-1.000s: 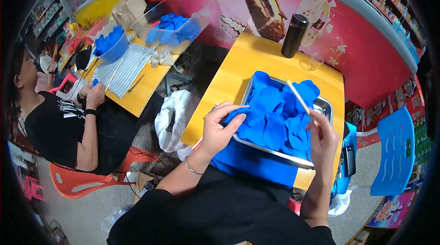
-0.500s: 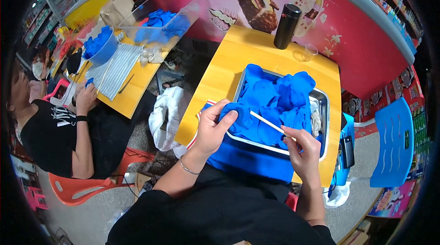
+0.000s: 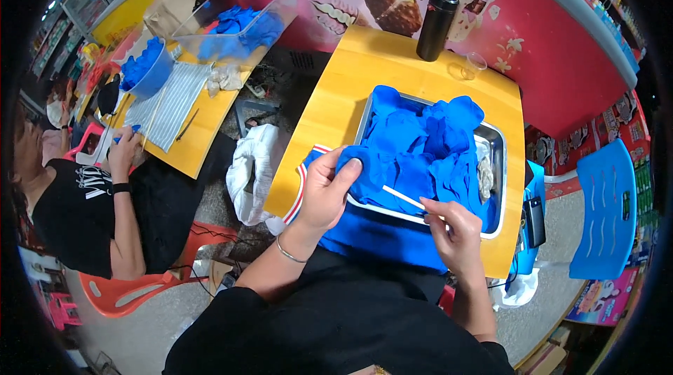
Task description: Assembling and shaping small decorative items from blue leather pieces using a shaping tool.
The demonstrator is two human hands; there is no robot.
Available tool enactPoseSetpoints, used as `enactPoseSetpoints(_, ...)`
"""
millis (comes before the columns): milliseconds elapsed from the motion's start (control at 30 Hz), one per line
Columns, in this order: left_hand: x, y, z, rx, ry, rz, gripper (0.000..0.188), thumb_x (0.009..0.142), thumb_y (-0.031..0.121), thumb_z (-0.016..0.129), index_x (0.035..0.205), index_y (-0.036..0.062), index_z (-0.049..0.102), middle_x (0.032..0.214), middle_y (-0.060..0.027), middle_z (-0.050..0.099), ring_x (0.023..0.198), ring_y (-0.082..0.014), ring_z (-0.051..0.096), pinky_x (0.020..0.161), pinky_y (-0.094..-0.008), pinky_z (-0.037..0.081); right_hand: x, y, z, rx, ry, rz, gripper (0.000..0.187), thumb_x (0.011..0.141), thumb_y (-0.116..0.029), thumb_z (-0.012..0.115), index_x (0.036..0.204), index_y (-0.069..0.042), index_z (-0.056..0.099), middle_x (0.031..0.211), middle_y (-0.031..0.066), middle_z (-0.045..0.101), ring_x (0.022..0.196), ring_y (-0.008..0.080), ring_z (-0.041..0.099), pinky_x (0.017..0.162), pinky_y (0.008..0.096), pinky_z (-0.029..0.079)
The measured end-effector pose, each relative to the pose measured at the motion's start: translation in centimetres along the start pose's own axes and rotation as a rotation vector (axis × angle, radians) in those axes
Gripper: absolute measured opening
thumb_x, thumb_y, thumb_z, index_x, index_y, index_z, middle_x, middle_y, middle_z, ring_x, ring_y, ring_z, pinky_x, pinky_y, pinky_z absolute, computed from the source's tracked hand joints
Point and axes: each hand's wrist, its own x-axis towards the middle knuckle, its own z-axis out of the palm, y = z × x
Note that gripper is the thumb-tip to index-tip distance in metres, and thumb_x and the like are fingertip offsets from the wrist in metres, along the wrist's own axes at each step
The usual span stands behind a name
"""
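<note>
Two hands busy: your left hand [image 3: 328, 189] has its fingers closed on blue crumpled cloth [image 3: 420, 154] in the rectangular metal tray [image 3: 496, 138] on the yellow worktop [image 3: 364, 77]; your right hand [image 3: 454, 231] pinches a thin white stick [image 3: 403, 198]. Risk: the loosely pinched stick may snag the cloth and slip.

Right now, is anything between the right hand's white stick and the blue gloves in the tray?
Nothing visible. The right hand holds the white stick directly over the blue gloves in the tray; the left hand grips them from the left.
</note>
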Motion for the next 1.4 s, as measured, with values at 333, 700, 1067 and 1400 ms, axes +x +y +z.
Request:
enactPoseSetpoints(333, -0.4, -0.1, 2.0, 0.464, -0.129, -0.009, 0.005, 0.081, 0.000, 0.064, 0.084, -0.0035, 0.063, 0.074, -0.0009, 0.053, 0.064, -0.0050, 0.047, 0.054, -0.0195, 0.036, -0.7, 0.5, 1.7, 0.191, -0.096, 0.133, 0.028, 0.078, 0.006, 0.058, 0.104, -0.003, 0.065, 0.081, 0.0124, 0.066, 0.067, 0.0185, 0.063, 0.058, 0.0278, 0.048)
enactPoseSetpoints(700, -1.4, -0.3, 2.9, 0.226, -0.272, -0.202, 0.030, 0.090, 0.023, 0.059, 0.102, -0.0045, 0.062, 0.069, -0.0042, 0.061, 0.045, -0.0062, 0.047, 0.039, -0.0193, 0.034, -3.6, 1.4, 3.0, 1.206, -0.266, 0.560, 0.020, 0.092, -0.016, 0.054, 0.109, -0.004, 0.055, 0.074, 0.0034, 0.058, 0.065, 0.0069, 0.052, 0.056, 0.0202, 0.039)
enactPoseSetpoints(1067, -0.8, 0.7, 2.7, 0.491, -0.317, -0.117, 0.022, 0.083, 0.008, 0.065, 0.102, -0.0027, 0.065, 0.090, -0.0064, 0.066, 0.074, -0.0057, 0.055, 0.066, -0.0200, 0.044, -3.0, 1.3, 3.5, 0.370, -0.072, 0.124, 0.012, 0.085, 0.003, 0.054, 0.097, -0.001, 0.057, 0.077, 0.0079, 0.059, 0.064, 0.0121, 0.058, 0.056, 0.0234, 0.045)
enactPoseSetpoints(1400, 0.3, 0.1, 1.9, 0.791, -0.402, 0.277, 0.059, 0.085, 0.045, 0.060, 0.118, -0.0028, 0.054, 0.089, -0.0071, 0.058, 0.078, -0.0154, 0.054, 0.073, -0.0265, 0.043, -3.3, 1.2, 3.5, 0.650, -0.054, 0.336, 0.013, 0.088, -0.001, 0.054, 0.100, 0.003, 0.056, 0.080, 0.0078, 0.059, 0.066, 0.0120, 0.057, 0.059, 0.0226, 0.045)
